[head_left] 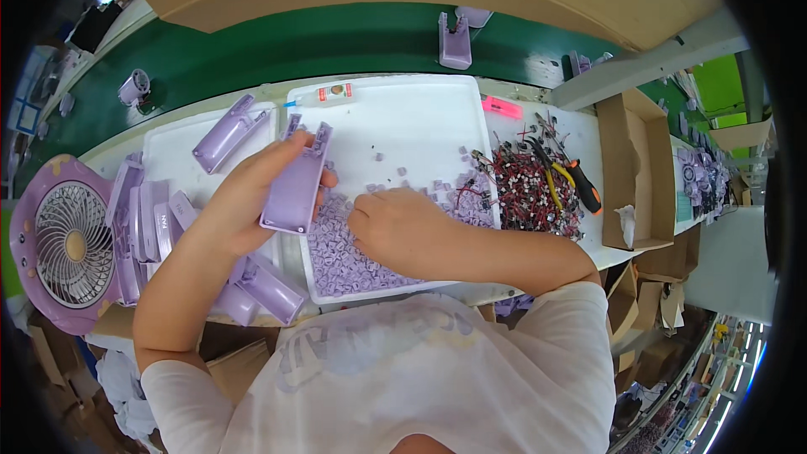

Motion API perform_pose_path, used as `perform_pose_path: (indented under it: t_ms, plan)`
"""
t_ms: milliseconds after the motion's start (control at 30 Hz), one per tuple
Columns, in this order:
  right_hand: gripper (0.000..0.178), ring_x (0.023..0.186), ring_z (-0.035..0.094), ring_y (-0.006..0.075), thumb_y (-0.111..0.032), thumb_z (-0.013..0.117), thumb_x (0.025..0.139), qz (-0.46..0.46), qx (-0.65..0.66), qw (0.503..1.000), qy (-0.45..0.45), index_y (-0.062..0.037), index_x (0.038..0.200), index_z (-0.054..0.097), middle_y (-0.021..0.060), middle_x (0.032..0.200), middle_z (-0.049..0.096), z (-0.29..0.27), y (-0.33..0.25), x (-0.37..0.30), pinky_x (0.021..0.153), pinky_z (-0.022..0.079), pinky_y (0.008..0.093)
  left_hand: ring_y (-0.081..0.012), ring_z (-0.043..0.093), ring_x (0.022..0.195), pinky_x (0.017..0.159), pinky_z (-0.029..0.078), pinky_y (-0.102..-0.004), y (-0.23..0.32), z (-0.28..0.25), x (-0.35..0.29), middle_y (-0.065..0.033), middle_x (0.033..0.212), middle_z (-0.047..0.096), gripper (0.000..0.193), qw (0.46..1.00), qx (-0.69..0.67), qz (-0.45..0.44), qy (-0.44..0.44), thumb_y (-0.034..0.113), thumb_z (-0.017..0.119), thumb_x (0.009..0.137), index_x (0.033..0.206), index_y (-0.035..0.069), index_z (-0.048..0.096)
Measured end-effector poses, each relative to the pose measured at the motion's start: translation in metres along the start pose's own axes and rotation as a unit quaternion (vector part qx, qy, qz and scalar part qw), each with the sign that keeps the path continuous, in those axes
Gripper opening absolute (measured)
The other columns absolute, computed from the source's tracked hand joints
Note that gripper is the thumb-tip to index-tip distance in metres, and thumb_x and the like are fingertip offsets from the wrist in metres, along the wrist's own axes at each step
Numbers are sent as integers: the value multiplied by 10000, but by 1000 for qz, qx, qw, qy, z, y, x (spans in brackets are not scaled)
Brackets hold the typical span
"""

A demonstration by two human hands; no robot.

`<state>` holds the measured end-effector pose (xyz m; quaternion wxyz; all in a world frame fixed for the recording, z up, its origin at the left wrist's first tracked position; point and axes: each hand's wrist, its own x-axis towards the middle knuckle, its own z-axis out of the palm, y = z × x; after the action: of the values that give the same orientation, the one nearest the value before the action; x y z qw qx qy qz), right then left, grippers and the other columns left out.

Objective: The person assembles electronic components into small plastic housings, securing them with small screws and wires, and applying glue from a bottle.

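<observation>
My left hand (244, 193) is wrapped round a light-purple plastic housing (294, 191), an open shell with notched prongs at its upper end. It is held tilted over the left part of a white tray (403, 109). My right hand (398, 231) rests low over the tray, among a heap of small purple plastic pieces (349, 269). Its fingers are curled in, and whatever they pinch is hidden beneath the hand. A similar purple shell (227, 136) lies on a second white tray (172, 139) to the left. More shells (273, 290) lie under my left forearm.
A purple fan (76, 244) stands far left beside a row of housings (143, 223). Right of the tray lie wired components (525, 185), yellow-handled pliers (552, 185) and a screwdriver (588, 193), then a cardboard box (636, 172). A bottle (324, 96) lies on the tray's far edge; a green belt (336, 42) runs behind.
</observation>
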<state>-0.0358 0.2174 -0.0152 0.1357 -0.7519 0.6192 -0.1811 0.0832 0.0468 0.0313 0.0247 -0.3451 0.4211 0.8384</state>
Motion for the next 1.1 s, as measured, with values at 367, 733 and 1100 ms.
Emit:
perform_pose_path:
  t_ms: [367,733,1100]
  plan:
    - [99,749,629,257,-121,550,861,215,219,951,-40,-30,889,573,103,810,639,-34,5,1,641,492,355,-148,609,703,597,494,-274,-13,-4,0,-88,828,638,529,1000,4,-19,-11,523,403,930,982,32,591]
    - [96,718,587,119,-50,638,806,136,363,904,178,-9,892,631,61,815,631,-58,7,17,661,471,256,-159,611,737,638,498,-278,-16,12,-6,-101,855,626,548,998,15,-53,-8,534,416,922,1083,25,537]
    - [112,800,584,249,-1,608,787,45,235,943,232,-22,895,630,89,844,584,-44,13,29,688,473,323,-150,604,776,669,496,-279,-17,17,-5,-90,880,615,560,999,20,-18,-24,542,414,920,1071,21,553]
